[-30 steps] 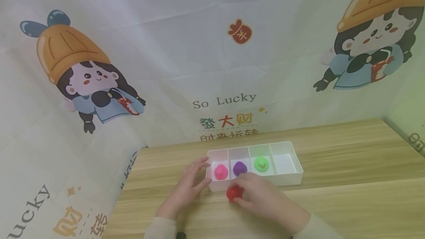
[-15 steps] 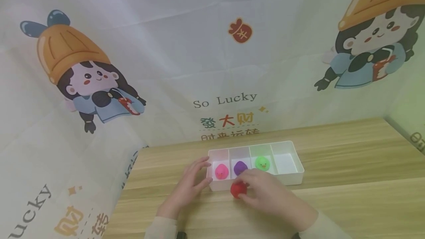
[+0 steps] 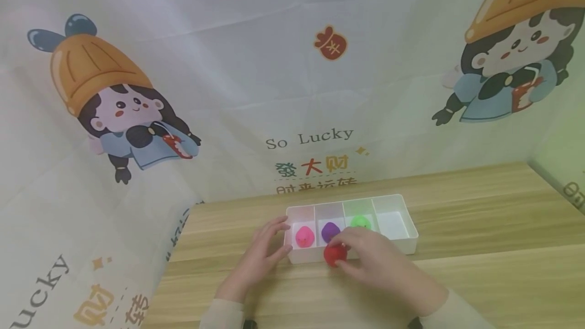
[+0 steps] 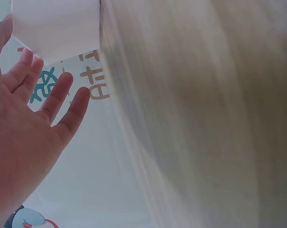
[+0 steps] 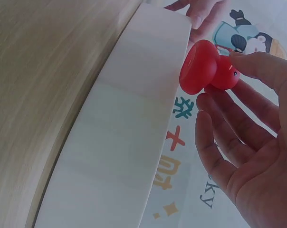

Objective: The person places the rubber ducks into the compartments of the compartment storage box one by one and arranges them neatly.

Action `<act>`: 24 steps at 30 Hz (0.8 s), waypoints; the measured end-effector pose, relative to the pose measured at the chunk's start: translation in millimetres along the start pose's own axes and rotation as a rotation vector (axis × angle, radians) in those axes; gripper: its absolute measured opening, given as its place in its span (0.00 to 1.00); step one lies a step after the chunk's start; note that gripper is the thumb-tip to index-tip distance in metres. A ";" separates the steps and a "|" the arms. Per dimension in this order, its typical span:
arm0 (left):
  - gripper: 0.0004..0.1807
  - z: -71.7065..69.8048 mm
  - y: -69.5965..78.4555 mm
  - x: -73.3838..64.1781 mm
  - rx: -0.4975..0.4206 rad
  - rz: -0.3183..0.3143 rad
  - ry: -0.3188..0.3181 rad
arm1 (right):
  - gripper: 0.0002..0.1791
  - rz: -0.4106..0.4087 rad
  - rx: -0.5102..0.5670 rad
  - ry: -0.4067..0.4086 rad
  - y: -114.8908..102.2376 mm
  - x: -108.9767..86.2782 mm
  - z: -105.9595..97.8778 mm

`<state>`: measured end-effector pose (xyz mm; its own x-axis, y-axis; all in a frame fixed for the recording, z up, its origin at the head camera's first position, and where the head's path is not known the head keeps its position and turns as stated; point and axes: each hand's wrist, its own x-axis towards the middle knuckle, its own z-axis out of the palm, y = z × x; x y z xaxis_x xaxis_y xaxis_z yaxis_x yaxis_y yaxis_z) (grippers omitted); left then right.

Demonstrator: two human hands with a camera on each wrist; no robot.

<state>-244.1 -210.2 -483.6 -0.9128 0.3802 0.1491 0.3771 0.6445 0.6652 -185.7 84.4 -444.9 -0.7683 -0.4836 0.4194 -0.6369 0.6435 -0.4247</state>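
In the head view, my right hand [image 3: 381, 260] pinches a red rubber duck [image 3: 335, 254] just in front of the white divided box [image 3: 397, 248]. The right wrist view shows the red duck [image 5: 200, 69] between thumb and fingertips, its flat base turned away from the palm. My left hand [image 3: 258, 253] is at the box's left end, with thumb and fingertips right at its edge; in the left wrist view its fingers [image 4: 58, 99] are spread. From the left, the compartments hold a pink duck [image 3: 304, 237], a purple duck [image 3: 330, 231] and a green duck [image 3: 360, 222], partly hidden by my right hand.
The rightmost compartment [image 3: 390, 225] shows its bare white floor. The box stands on a wood-grain table [image 3: 480, 248], near its back edge. Behind and to the left hangs a pale printed cloth [image 3: 237, 75] with cartoon figures and lettering.
My right hand has carried the red duck rightward and slightly up along the box's front, now covering part of the green duck. The left hand and the box have stayed almost still.
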 end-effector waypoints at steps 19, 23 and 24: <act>0.25 -0.7 2.0 -0.2 -0.002 -0.012 0.003 | 0.15 0.013 -0.023 0.091 18.3 -2.7 -13.4; 0.25 -0.5 1.7 0.0 -0.003 -0.010 0.005 | 0.15 0.001 -0.028 0.114 24.3 -4.2 -17.4; 0.25 -0.6 1.8 0.0 -0.003 -0.010 0.003 | 0.15 0.006 -0.027 0.118 25.7 -4.8 -18.5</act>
<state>-243.5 -209.5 -482.0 -0.9171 0.3715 0.1445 0.3672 0.6462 0.6690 -197.2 114.2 -443.0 -0.7582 -0.4071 0.5093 -0.6289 0.6628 -0.4065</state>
